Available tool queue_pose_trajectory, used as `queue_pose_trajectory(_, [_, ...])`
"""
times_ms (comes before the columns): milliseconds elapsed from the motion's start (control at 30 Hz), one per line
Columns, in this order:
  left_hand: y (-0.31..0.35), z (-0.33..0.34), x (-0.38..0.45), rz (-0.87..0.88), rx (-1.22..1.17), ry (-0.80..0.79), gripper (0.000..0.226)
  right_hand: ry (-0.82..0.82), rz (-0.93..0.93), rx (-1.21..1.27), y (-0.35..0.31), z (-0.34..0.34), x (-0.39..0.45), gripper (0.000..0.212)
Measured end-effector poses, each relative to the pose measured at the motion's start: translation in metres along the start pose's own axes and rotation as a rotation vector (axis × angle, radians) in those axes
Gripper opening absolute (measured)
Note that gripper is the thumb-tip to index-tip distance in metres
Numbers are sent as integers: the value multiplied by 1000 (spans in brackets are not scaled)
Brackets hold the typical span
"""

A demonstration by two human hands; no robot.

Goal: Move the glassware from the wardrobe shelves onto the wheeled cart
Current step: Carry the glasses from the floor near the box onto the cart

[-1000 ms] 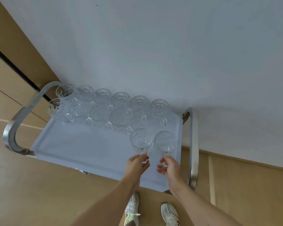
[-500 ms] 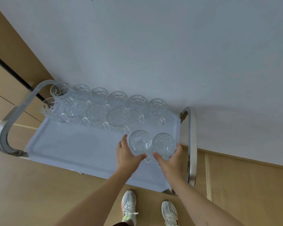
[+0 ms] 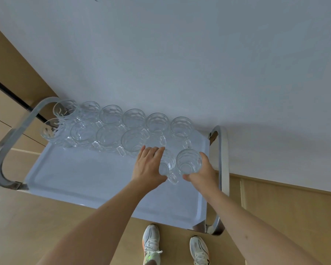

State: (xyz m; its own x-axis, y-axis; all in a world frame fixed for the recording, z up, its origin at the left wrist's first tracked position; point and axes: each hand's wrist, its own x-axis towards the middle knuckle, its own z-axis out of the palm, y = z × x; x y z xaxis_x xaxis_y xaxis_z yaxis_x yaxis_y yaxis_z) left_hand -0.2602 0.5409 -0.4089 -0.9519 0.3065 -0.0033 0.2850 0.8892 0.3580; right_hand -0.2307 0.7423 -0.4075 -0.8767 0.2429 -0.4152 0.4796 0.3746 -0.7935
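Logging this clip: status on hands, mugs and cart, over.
Left hand flat over one glass mug. Right hand grips second mug. Both on cart tray, beside two rows of mugs. Nothing blocking.

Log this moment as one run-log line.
left hand: on mug | right hand: gripping mug | both mugs on cart tray
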Motion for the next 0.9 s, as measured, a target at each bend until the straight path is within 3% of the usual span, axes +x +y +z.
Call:
queue_pose_trajectory(400, [2, -2, 22, -63, 65, 26, 92, 5, -32, 13, -5, -2, 14, 86])
queue_pose_trajectory(567, [-1, 1, 25, -69, 105, -9, 92, -10, -37, -10, -6, -1, 14, 99])
queue_pose_trajectory(900, [-3, 9, 30, -83, 153, -44, 90, 27, -20, -3, -10, 4, 23, 103])
